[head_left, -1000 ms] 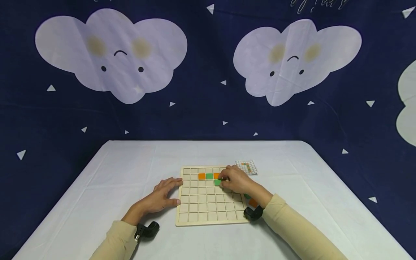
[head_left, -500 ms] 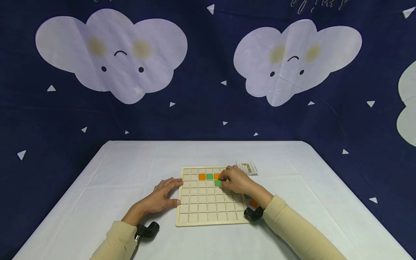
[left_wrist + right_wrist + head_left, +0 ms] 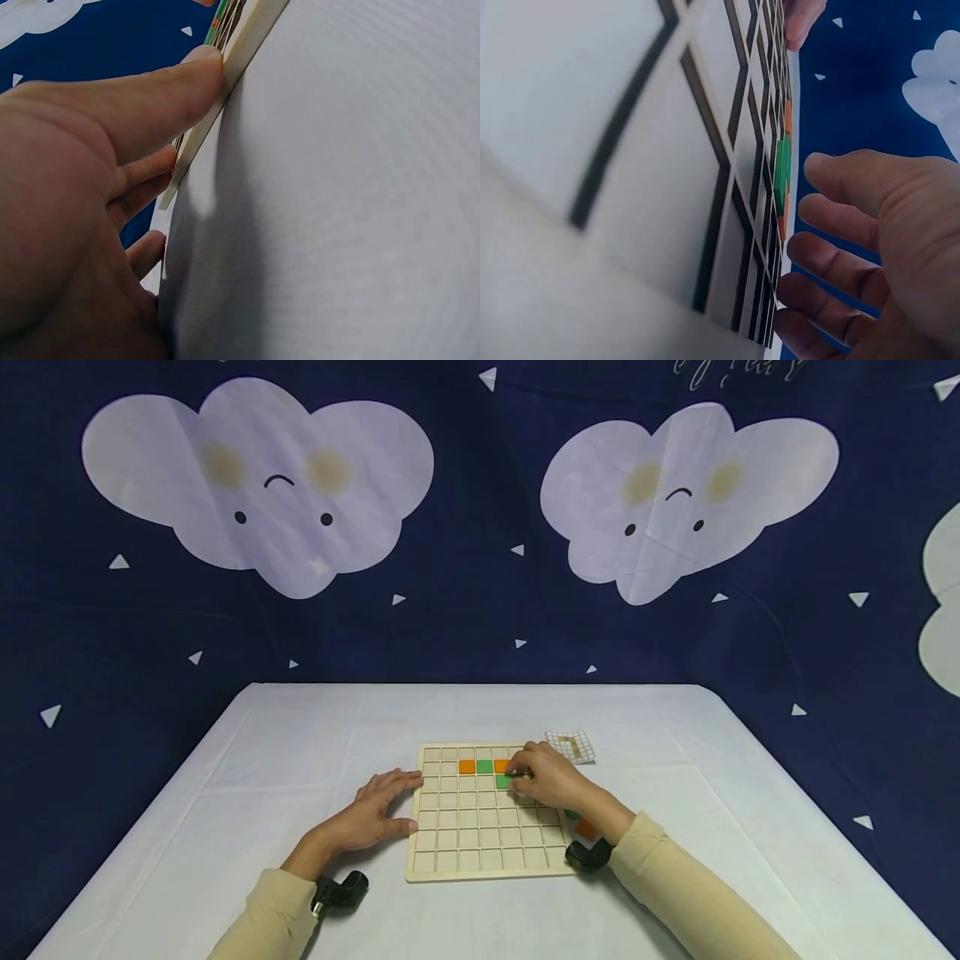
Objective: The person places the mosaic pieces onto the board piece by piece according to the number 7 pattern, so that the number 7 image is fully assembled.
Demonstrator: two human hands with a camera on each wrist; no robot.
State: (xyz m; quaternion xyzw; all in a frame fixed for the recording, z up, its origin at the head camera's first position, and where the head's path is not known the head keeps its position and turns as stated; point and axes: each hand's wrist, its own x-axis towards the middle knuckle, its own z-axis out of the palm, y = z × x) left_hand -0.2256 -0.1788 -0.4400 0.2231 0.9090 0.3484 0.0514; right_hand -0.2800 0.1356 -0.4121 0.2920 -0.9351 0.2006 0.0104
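Note:
A wooden grid board (image 3: 480, 839) lies on the white table. My left hand (image 3: 367, 814) rests at its left edge, thumb and fingertips against the rim; the left wrist view shows the thumb (image 3: 176, 90) on the edge. Along one row sit an orange tile (image 3: 467, 767), a green tile (image 3: 484, 767) and another orange tile (image 3: 500, 766). A second green tile (image 3: 502, 782) lies just below the last one. Over these two tiles hovers my right hand (image 3: 551, 777). In the right wrist view its thumb and fingers are loosely bent beside the green tile (image 3: 782, 176), a gap between.
A small pattern card (image 3: 572, 747) printed with a coloured grid lies beyond the board's upper right corner. Beneath my right forearm, beside the board, a loose orange tile (image 3: 586, 829) and a green piece (image 3: 572, 814) partly show. A dark blue cloud-print cloth (image 3: 480, 635) hangs behind the table.

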